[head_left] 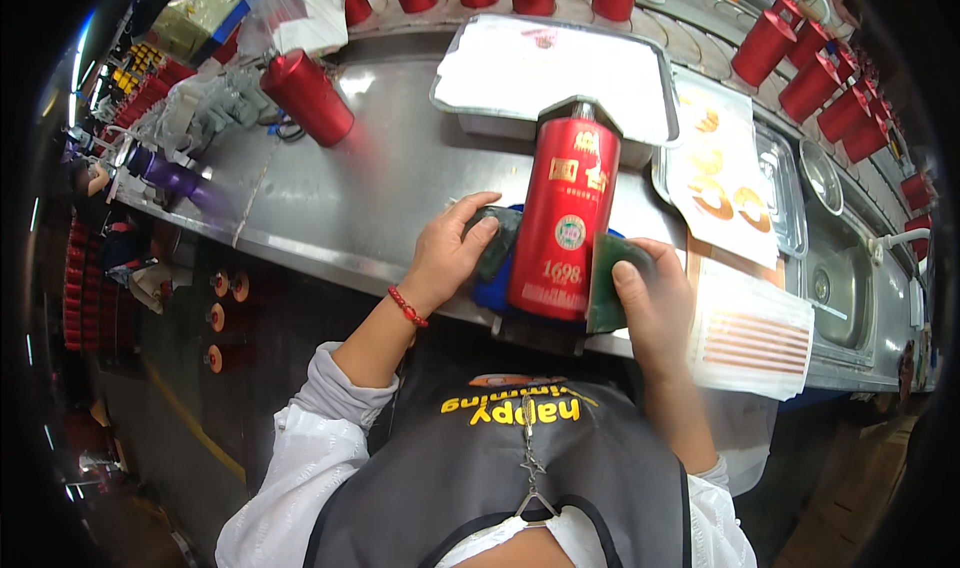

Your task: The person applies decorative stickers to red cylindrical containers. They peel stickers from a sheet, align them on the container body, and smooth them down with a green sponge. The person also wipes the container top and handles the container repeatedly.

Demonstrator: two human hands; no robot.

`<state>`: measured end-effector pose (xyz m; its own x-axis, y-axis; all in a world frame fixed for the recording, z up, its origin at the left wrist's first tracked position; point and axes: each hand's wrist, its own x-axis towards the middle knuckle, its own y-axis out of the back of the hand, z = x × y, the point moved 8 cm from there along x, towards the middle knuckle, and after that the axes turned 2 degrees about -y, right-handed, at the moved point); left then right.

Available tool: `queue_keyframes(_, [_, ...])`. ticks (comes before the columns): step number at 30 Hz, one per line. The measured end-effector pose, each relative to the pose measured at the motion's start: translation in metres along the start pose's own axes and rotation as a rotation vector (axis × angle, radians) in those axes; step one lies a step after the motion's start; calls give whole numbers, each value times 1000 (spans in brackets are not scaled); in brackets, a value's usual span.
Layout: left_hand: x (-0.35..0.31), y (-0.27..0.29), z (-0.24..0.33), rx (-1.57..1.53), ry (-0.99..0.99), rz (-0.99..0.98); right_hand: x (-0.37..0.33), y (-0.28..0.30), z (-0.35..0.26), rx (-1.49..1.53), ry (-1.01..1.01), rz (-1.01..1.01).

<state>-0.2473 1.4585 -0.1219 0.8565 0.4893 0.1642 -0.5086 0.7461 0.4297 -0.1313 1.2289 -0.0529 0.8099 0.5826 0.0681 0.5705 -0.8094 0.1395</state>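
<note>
A red bottle (566, 208) with gold print and a round green-and-white emblem lies in front of me, its neck pointing away. It rests in a blue cradle (492, 296) at the bench's near edge. On the bottle's left side my left hand (450, 253) grips a dark green pad (500, 243), thumb on top. My right hand (655, 293) pinches a flat green pad (606, 283) against the bottle's right side, thumb over its face. The fingers under both pads are mostly hidden.
Beyond the bottle stands a tray (436, 98) with white sheets. To the right are a sheet of gold decals (715, 168), a striped white sheet (750, 333) and a sink (840, 298). Another red bottle (308, 98) is at left; several ride a conveyor (690, 43) behind.
</note>
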Motion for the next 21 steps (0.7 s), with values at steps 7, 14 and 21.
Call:
queue_keyframes(7, [90, -19, 66, -113, -488, -107, 11, -5, 22, 15, -58, -72])
queue_keyframes(14, [112, -34, 93, -18, -705, -287, 16, -5, 23, -39, -57, -89])
queue_keyframes(21, [117, -34, 104, 118, -763, -404, 19, -6, 23, -88, -49, -97])
